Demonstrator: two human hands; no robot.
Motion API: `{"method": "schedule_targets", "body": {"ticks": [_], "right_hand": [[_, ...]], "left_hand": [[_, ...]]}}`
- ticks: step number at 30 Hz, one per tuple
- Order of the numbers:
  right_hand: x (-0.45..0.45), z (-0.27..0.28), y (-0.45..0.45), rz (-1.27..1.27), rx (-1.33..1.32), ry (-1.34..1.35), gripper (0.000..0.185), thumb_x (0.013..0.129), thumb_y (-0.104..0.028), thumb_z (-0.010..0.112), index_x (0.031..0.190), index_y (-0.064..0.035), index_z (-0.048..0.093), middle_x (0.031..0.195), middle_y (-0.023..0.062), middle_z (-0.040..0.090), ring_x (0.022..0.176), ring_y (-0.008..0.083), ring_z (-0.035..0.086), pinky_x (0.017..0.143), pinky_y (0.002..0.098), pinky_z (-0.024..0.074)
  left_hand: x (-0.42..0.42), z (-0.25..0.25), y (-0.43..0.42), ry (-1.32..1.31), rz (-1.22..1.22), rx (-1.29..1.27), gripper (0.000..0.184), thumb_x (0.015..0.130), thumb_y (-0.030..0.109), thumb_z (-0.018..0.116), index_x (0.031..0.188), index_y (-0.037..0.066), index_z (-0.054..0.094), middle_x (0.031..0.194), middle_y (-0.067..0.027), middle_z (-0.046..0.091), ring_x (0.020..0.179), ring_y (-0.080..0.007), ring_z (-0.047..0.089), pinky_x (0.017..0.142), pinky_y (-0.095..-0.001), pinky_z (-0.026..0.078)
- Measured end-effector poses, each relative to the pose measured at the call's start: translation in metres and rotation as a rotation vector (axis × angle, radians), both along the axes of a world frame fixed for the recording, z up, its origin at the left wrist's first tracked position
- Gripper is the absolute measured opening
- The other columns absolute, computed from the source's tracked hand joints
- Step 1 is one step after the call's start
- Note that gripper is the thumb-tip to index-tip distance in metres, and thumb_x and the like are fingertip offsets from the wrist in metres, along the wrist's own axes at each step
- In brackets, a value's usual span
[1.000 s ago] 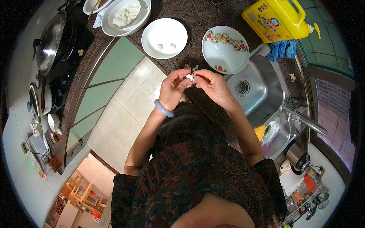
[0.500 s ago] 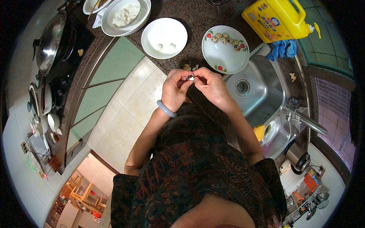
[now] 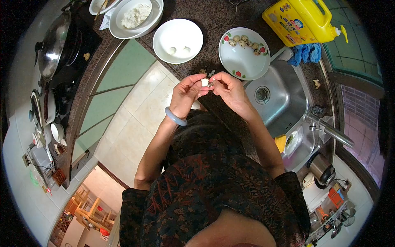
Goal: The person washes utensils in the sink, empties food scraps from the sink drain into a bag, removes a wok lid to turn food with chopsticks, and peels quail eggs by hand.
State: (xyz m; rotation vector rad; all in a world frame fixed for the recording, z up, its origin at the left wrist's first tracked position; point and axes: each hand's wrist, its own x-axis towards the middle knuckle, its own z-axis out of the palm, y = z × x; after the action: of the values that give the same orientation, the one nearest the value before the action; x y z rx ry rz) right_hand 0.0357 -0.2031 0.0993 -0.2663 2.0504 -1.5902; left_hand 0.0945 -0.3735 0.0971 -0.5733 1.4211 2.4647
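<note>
Between the thumb and fingers of my left hand (image 3: 184, 98) is a partly peeled quail egg (image 3: 204, 82), its white showing. My right hand (image 3: 233, 94) pinches speckled eggshell (image 3: 211, 85) against the egg's right side. Both hands are close together over the counter edge. Beyond them, a white bowl (image 3: 177, 33) holds two peeled eggs (image 3: 187, 49). To its right, a flower-patterned bowl (image 3: 240, 61) contains several speckled, unpeeled quail eggs (image 3: 243, 38). Shell scraps (image 3: 212, 73) lie on the counter just past my fingertips.
A steel sink (image 3: 284, 99) with a faucet (image 3: 335, 133) is at the right. A yellow jug (image 3: 296, 24) and blue cloth (image 3: 306, 53) stand behind it. Nested bowls with white food (image 3: 135, 16) are at the upper left, near a wok (image 3: 55, 45) on the stove.
My left hand has shifted slightly left and turned, and more of the egg's white shows. My right hand has drawn slightly right. The bowls have stayed put.
</note>
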Motion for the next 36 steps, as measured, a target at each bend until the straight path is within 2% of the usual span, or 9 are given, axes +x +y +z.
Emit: {"method": "schedule_targets", "body": {"ticks": [3, 9, 11, 12, 14, 17, 23, 26, 36], "right_hand": [[-0.001, 0.006, -0.001, 0.003, -0.001, -0.027, 0.013, 0.090, -0.008, 0.058, 0.100, 0.0001, 0.058, 0.083, 0.0081, 0.065, 0.066, 0.0082, 0.056, 0.061, 0.0249, 0.0461], [-0.001, 0.010, -0.005, 0.025, 0.012, 0.031, 0.016, 0.089, -0.009, 0.059, 0.101, 0.0011, 0.058, 0.087, 0.0108, 0.067, 0.073, 0.0133, 0.064, 0.065, 0.0273, 0.0499], [0.000, 0.004, -0.005, 0.020, -0.010, 0.042, 0.016, 0.088, -0.009, 0.060, 0.101, 0.0009, 0.058, 0.086, 0.0117, 0.067, 0.075, 0.0147, 0.065, 0.066, 0.0278, 0.0505], [0.000, 0.003, -0.005, 0.023, 0.018, 0.077, 0.017, 0.087, -0.009, 0.061, 0.101, 0.0006, 0.058, 0.085, 0.0126, 0.067, 0.075, 0.0155, 0.066, 0.066, 0.0278, 0.0505], [0.000, 0.002, -0.004, 0.025, 0.047, 0.110, 0.018, 0.086, -0.008, 0.063, 0.101, 0.0004, 0.058, 0.084, 0.0134, 0.067, 0.074, 0.0163, 0.066, 0.066, 0.0279, 0.0506], [-0.001, 0.001, -0.005, 0.027, 0.062, 0.140, 0.019, 0.084, -0.008, 0.064, 0.101, 0.0000, 0.058, 0.083, 0.0147, 0.066, 0.075, 0.0168, 0.066, 0.065, 0.0285, 0.0508], [0.001, -0.001, -0.008, 0.005, 0.054, 0.171, 0.018, 0.083, -0.006, 0.063, 0.100, -0.0008, 0.057, 0.081, 0.0155, 0.066, 0.071, 0.0199, 0.067, 0.063, 0.0305, 0.0508], [0.001, -0.006, -0.010, -0.018, 0.167, 0.258, 0.018, 0.083, -0.005, 0.063, 0.098, -0.0015, 0.056, 0.080, 0.0165, 0.066, 0.071, 0.0233, 0.067, 0.063, 0.0318, 0.0511], [0.000, -0.005, -0.014, -0.038, 0.028, 0.219, 0.020, 0.081, -0.004, 0.065, 0.100, -0.0011, 0.057, 0.082, 0.0173, 0.065, 0.072, 0.0244, 0.068, 0.063, 0.0317, 0.0513]], "left_hand": [[-0.001, 0.002, 0.001, -0.003, 0.006, 0.043, 0.027, 0.092, 0.002, 0.055, 0.119, 0.001, 0.056, 0.101, -0.0089, 0.065, 0.087, -0.0138, 0.064, 0.078, -0.0250, 0.053], [0.001, -0.011, 0.007, 0.115, 0.073, -0.115, 0.031, 0.085, -0.004, 0.062, 0.116, 0.000, 0.058, 0.098, -0.0074, 0.065, 0.083, -0.0114, 0.062, 0.073, -0.0224, 0.052], [0.002, -0.013, 0.009, 0.197, 0.048, -0.312, 0.032, 0.083, -0.006, 0.064, 0.114, 0.000, 0.060, 0.095, -0.0039, 0.061, 0.081, -0.0096, 0.057, 0.073, -0.0216, 0.049], [0.002, -0.012, 0.008, 0.197, 0.048, -0.312, 0.032, 0.083, -0.006, 0.064, 0.114, 0.000, 0.060, 0.095, -0.0039, 0.061, 0.081, -0.0096, 0.057, 0.073, -0.0216, 0.049], [0.001, -0.010, 0.008, 0.318, -0.003, -0.629, 0.032, 0.081, -0.007, 0.066, 0.111, 0.002, 0.062, 0.094, -0.0019, 0.055, 0.081, -0.0096, 0.052, 0.073, -0.0212, 0.046], [0.000, -0.009, 0.009, 0.323, -0.011, -0.654, 0.032, 0.079, -0.008, 0.066, 0.109, 0.002, 0.063, 0.098, -0.0022, 0.053, 0.082, -0.0097, 0.048, 0.074, -0.0215, 0.045], [-0.003, 0.002, 0.011, 0.338, -0.008, -0.788, 0.029, 0.078, -0.007, 0.068, 0.105, 0.001, 0.064, 0.096, -0.0045, 0.056, 0.080, -0.0116, 0.051, 0.072, -0.0233, 0.046], [-0.004, 0.004, 0.013, 0.357, -0.006, -0.841, 0.029, 0.077, -0.006, 0.069, 0.105, 0.002, 0.064, 0.094, -0.0053, 0.057, 0.079, -0.0126, 0.052, 0.070, -0.0243, 0.047], [-0.004, -0.008, 0.008, 0.291, 0.007, -0.785, 0.025, 0.082, -0.003, 0.066, 0.106, 0.000, 0.063, 0.095, -0.0054, 0.058, 0.082, -0.0126, 0.054, 0.075, -0.0247, 0.046]]}}
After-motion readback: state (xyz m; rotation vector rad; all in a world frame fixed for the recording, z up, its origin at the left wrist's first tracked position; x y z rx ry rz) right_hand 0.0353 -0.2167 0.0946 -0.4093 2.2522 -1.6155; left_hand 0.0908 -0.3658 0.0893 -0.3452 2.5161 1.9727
